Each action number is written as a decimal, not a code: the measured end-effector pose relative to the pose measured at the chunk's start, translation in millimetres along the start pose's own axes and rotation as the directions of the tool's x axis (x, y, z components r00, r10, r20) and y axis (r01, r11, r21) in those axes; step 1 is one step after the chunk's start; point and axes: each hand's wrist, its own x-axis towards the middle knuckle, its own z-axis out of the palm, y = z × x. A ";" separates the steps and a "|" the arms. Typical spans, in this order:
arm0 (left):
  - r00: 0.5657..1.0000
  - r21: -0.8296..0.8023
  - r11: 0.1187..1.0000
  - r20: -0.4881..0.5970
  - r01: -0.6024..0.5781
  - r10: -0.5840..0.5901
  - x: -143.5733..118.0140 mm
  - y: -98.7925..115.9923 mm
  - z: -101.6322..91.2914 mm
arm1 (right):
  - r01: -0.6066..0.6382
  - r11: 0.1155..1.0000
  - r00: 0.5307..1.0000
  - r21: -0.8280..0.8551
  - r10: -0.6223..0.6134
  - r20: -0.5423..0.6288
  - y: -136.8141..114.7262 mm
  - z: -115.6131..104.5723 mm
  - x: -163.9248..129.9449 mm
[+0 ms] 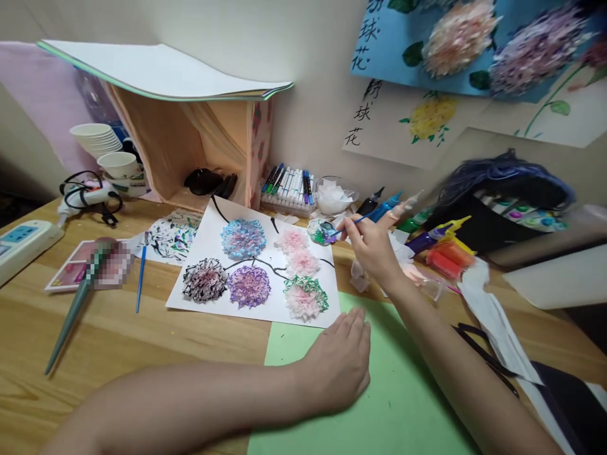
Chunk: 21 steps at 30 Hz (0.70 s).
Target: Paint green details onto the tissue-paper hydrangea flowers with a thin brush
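Head view: a wooden desk [142, 354] against a pale wall, crowded with craft supplies.
Right hand: the right hand [372, 249] is closed in a pinch on a thin blue brush [356, 221], reaching toward 1 o'clock from the picture's centre.
Brush tip: it points toward 10 o'clock and sits at a small paint dish [321, 231] smeared with green and purple — whether it touches the paint I cannot tell.
Left hand: the left hand [339, 363] lies flat, palm down and fingers loosely together, gripping nothing; it rests on a green paper sheet [389, 404] at about 6 o'clock.
Flower sheet: a white sheet [258, 265] with tissue-paper flowers in blue, purple, pink and black-and-white, joined by black painted stems, lies at 11 o'clock of the left hand, just above the green sheet's upper edge.
Paint bottles: squeeze bottles [441, 243] in yellow, red, purple and blue lie at 3 o'clock of the right hand.
Markers: a tray of markers [289, 186] stands at the wall, at 11 o'clock of the dish.
Far left: a spare blue brush [141, 278], a power strip [21, 243] and stacked paper cups [102, 145] — all well apart from both hands.
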 end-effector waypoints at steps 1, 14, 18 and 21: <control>1.000 -0.006 1.000 0.004 0.002 -0.002 0.1 -0.2 0.6 | -0.008 1.000 1.000 -0.002 0.008 0.008 3.3 2.5 0.1; 0.999 -0.073 0.997 0.037 0.015 -0.012 0.4 0.1 2.9 | -0.044 0.994 0.999 0.101 0.044 -0.003 11.0 7.3 0.7; 0.999 -0.066 0.998 0.035 0.013 -0.010 0.7 -0.2 1.9 | -0.064 0.981 0.997 0.182 0.068 -0.019 9.8 7.0 1.0; 1.000 -0.063 0.998 0.028 0.010 -0.008 -0.8 0.9 3.6 | -0.077 0.970 0.992 0.232 0.098 -0.079 10.3 7.7 1.4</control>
